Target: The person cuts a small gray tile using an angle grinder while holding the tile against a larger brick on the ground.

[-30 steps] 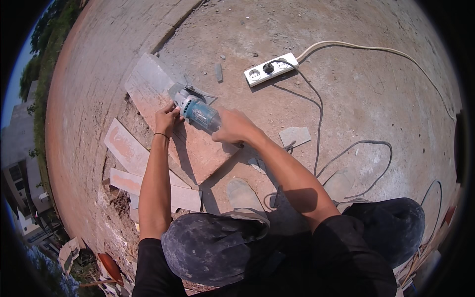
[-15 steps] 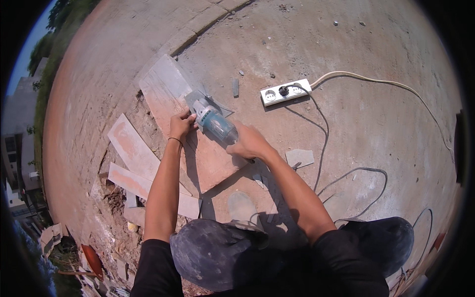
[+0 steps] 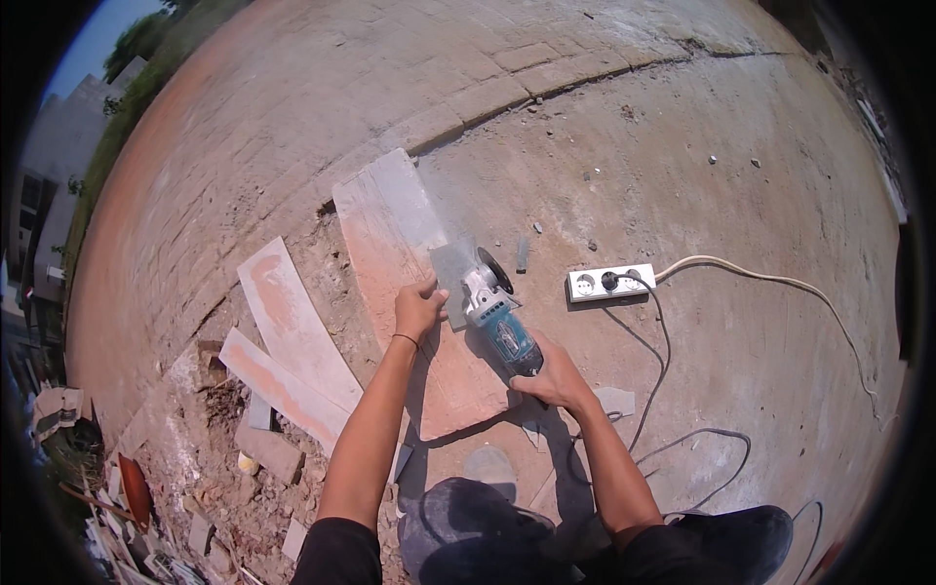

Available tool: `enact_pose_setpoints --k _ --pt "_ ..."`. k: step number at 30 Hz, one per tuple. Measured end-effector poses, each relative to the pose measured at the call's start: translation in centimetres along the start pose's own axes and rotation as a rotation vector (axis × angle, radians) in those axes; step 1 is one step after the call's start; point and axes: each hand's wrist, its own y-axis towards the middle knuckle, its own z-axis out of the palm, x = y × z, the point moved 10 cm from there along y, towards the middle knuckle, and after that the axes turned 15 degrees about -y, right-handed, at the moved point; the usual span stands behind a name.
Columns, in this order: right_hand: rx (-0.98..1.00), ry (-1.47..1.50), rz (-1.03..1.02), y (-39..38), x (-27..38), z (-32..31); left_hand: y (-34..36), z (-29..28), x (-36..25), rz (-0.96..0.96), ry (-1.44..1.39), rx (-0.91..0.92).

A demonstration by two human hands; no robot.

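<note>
My right hand (image 3: 553,375) grips the rear of a blue-green angle grinder (image 3: 495,314). Its dark disc (image 3: 495,269) points away from me at the right edge of a long pinkish stone tile (image 3: 395,263) lying on the ground. A small grey cut piece (image 3: 451,278) rests beside the disc. My left hand (image 3: 420,307) presses down on the tile, its fingers at the grey piece's near left edge. The grinder's black cord (image 3: 655,331) runs to a white power strip (image 3: 611,283) on the right.
Two narrower tile strips (image 3: 292,322) (image 3: 278,385) lie to the left, with rubble and broken pieces (image 3: 244,458) beyond them. A white cable (image 3: 780,288) leads right from the strip. More black cord loops (image 3: 702,448) by my knee. A raised brick border (image 3: 507,93) curves across the far ground.
The view has dropped lower and closer over the tile. Both hands stay on the tile and grinder, and the grinder sits further down the tile's right edge than before.
</note>
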Motion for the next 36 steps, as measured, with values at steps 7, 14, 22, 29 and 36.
enact_pose_setpoints --k 7,14,22,29,36 --pt "-0.063 0.034 0.056 -1.4 -0.9 -3.0 -0.7 0.4 -0.4 0.007 -0.014 -0.005" --pt "-0.15 0.016 0.064 -1.8 -1.8 -5.6 -1.6 1.5 -1.5 -0.035 -0.041 -0.008" --pt "-0.126 0.027 0.066 -1.8 -0.3 -4.2 -1.1 0.4 -1.3 0.012 -0.047 -0.02" --pt "-0.144 -0.034 0.068 -0.1 1.4 -1.2 -0.4 0.8 -0.6 -0.038 -0.072 0.02" --pt "-0.188 -0.053 0.154 2.3 2.2 2.0 -0.9 1.9 -1.0 -0.105 -0.103 0.104"
